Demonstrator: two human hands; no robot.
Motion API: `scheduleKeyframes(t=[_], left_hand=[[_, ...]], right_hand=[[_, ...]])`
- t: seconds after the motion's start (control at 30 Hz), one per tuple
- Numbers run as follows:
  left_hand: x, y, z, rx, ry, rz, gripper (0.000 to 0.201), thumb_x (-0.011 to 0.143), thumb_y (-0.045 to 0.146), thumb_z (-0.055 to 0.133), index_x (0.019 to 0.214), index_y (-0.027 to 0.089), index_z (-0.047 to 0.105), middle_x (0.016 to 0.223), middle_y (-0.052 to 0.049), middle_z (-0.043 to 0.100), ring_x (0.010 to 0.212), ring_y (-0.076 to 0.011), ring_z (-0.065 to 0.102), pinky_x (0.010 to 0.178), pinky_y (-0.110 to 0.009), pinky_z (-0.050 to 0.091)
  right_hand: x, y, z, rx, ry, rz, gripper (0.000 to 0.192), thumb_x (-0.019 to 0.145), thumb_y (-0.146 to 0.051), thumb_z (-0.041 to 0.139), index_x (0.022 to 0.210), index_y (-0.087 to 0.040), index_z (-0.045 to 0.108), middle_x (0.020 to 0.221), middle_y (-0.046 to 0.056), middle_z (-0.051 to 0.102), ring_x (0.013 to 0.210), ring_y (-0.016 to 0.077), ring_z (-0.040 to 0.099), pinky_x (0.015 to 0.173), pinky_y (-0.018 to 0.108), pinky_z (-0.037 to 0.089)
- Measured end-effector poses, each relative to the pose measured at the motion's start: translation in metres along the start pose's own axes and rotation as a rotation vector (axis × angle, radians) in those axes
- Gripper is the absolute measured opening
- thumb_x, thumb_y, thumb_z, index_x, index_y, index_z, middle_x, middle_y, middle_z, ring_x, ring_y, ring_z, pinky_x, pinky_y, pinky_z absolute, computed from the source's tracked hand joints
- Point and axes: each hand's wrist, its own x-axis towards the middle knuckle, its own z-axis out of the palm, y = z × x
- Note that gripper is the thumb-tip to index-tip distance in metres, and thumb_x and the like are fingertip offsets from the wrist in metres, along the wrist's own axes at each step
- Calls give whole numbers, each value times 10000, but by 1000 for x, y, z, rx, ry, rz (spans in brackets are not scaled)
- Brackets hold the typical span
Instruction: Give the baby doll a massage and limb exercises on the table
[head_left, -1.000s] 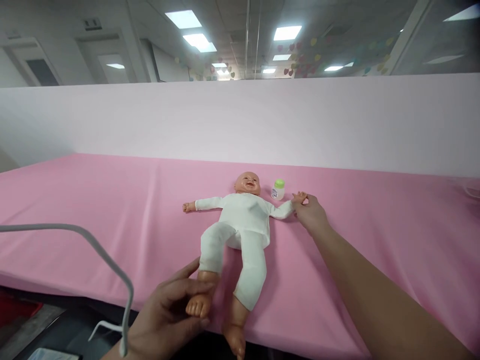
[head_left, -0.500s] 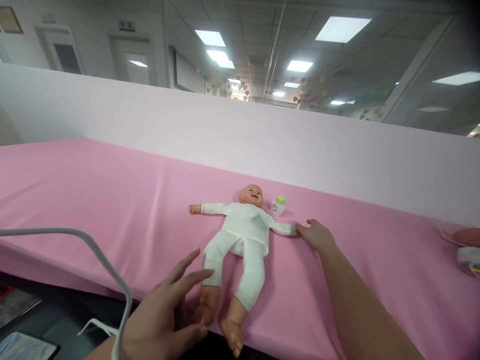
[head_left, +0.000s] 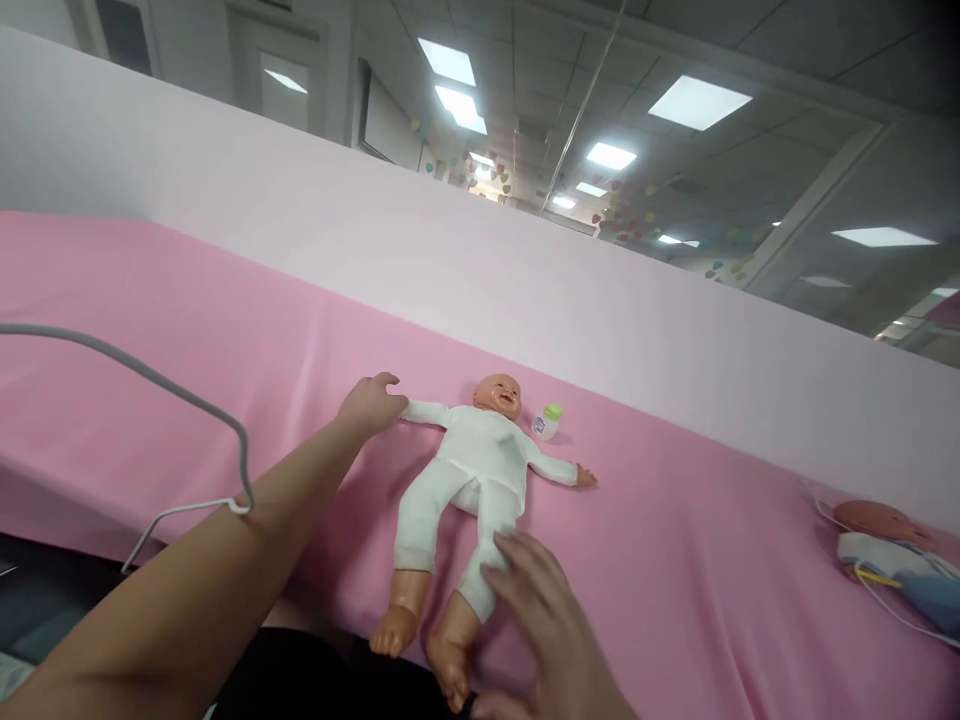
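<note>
A baby doll (head_left: 480, 470) in a white suit lies on its back on the pink sheet (head_left: 225, 340), arms spread, feet at the near edge. My left hand (head_left: 371, 402) reaches across and closes around the doll's hand on the left side. My right hand (head_left: 544, 620) hovers open beside the doll's right-side lower leg, fingers apart, touching or nearly touching the white trouser leg. A small bottle with a green cap (head_left: 548, 421) stands next to the doll's head.
A pale pink partition (head_left: 525, 290) runs along the far side of the sheet. A grey cable (head_left: 187, 410) loops over my left forearm. At the far right lies another doll-like object with wires (head_left: 892, 550). A dark floor shows below the near edge.
My left hand left the doll's foot and moved up to its left-side hand. My right hand left the doll's other hand and came down to its leg. The view tilted rightward.
</note>
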Motion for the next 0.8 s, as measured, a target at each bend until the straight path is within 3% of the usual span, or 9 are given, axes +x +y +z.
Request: scheduleKeyframes(t=[0.1,0.17,0.27,0.43,0.57,0.7,0.8], left_hand=[[23,-19,11,129,30,54,700,779,308,617,1474,236,578,1528,-161,568,1259,-389,630,966,-457,526],[32,-31,18,281,52,131,691,806,336,598,1487,220,567,1574,-164,528,1410,-418,497,1125,-531,400],[37,-42,24,425,43,152,696,805,380,612,1467,171,571,1559,-200,532,1436,-430,450,1179,-566,301],[38,-47,25,442,55,65,624,772,595,667,1196,139,715,1310,-237,671,1268,-413,570,1052,-457,423],[35,-45,24,382,70,73,535,744,624,722,1046,183,730,1180,-198,725,1168,-404,621,950,-436,467],[25,-38,24,116,86,58,391,755,504,766,1019,230,673,1032,-101,760,954,-315,679,731,-364,485],[16,-30,27,-99,108,75,353,773,468,777,1002,233,649,969,-56,749,844,-243,671,666,-324,468]], right_hand=[[-22,-8,23,-194,20,-79,972,737,-679,843,1566,-316,487,1679,158,385,1457,520,451,1074,680,499],[-30,-14,35,-259,46,-9,972,737,-647,856,1572,-331,473,1703,154,338,1486,549,392,1088,742,448],[-33,-28,43,-296,53,113,929,751,-575,853,1561,-297,492,1694,167,352,1504,578,336,1095,826,371],[-26,-48,43,-288,110,183,644,865,-356,756,1483,-310,581,1694,121,355,1524,511,340,1057,762,473],[-29,-58,44,-217,224,235,579,911,-293,706,1477,-304,583,1651,133,402,1396,429,512,1008,658,552],[-36,-60,43,-75,335,386,551,995,-338,625,1530,-265,520,1623,172,435,1361,394,561,990,594,581],[-36,-58,41,108,453,525,557,1086,-379,447,1627,-269,372,1648,173,418,1405,390,546,1022,608,564]])
